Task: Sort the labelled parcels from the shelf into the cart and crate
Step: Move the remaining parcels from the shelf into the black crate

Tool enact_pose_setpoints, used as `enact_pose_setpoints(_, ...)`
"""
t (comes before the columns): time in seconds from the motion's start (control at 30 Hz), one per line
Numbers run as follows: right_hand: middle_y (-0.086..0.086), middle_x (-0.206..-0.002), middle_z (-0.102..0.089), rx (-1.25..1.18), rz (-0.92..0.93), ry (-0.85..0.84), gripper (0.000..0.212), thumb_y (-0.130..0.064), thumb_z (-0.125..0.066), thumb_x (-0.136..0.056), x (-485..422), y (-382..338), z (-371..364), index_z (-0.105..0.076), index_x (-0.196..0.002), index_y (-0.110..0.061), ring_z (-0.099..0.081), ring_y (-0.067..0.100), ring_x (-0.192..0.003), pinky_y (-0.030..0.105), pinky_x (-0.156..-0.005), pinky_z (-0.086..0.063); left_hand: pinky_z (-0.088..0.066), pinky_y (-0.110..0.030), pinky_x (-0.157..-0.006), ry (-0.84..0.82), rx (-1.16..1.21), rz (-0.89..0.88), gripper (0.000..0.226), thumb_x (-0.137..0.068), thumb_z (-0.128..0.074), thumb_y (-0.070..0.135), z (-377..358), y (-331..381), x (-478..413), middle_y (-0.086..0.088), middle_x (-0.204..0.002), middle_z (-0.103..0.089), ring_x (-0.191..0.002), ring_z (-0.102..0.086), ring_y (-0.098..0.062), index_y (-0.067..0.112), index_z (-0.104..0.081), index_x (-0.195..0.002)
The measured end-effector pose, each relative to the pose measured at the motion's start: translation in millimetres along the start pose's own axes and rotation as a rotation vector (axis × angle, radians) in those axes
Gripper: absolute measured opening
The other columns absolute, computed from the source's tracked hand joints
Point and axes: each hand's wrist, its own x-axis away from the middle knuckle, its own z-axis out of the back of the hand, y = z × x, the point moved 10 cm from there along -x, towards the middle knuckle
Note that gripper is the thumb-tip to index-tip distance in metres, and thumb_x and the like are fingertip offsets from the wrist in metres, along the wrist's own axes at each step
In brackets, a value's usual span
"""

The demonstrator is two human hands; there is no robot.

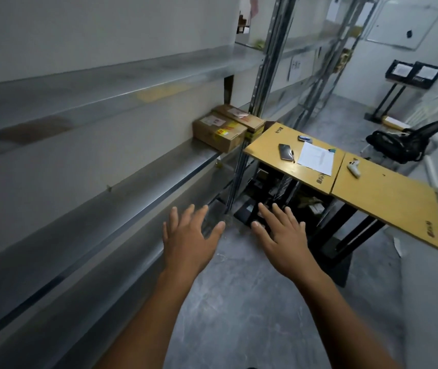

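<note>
Down at the far end of the grey metal shelf [164, 166]: two brown cardboard boxes, side by side and touching. Nearer parcel [219, 131] lying flat, closed, white label on top, yellow and red stickers near its front edge, one corner right at the shelf's lip. Farther parcel [241, 117] flat as well, white label and a red mark on top.
</note>
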Motion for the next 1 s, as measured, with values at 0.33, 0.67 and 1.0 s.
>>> enact_pose_setpoints(0.33, -0.003, -0.171, -0.017, -0.109, 0.011, 0.012, 0.061, -0.059, -0.033, -0.103, -113.4, 66.1, 0.3, -0.026, -0.161, -0.039, 0.001, 0.014, -0.159, 0.04, -0.124, 0.009, 0.0, -0.049, -0.128, -0.063, 0.009, 0.047, 0.076, -0.098, -0.038, 0.072, -82.1, 49.1, -121.5, 0.003, -0.17, -0.022, -0.159, 0.001, -0.024, 0.031, -0.029, -0.16)
enact_pose_setpoints(0.67, -0.006, -0.171, -0.016, -0.174, 0.101, -0.015, 0.065, -0.066, -0.028, -0.1, -247.4, 124.4, 33.6, -0.025, -0.16, -0.043, 0.003, 0.012, -0.158, 0.038, -0.123, 0.013, -0.014, -0.054, -0.126, 0.062, -0.038, 0.082, 0.068, -0.099, -0.042, 0.067, -92.3, 108.2, -266.3, 0.001, -0.168, -0.026, -0.158, -0.005, -0.026, 0.035, -0.034, -0.158)
enact_pose_setpoints(1.0, -0.005, -0.172, -0.012, -0.174, 0.173, -0.09, 0.063, -0.061, -0.035, -0.102, -364.6, 115.5, 25.2, -0.024, -0.161, -0.041, 0.005, 0.012, -0.158, 0.045, -0.126, 0.009, -0.021, -0.052, -0.125, 0.138, 0.046, 0.216, 0.07, -0.098, -0.046, 0.066, -98.0, 86.2, -353.6, -0.005, -0.168, -0.025, -0.157, -0.013, -0.027, 0.035, -0.03, -0.159)
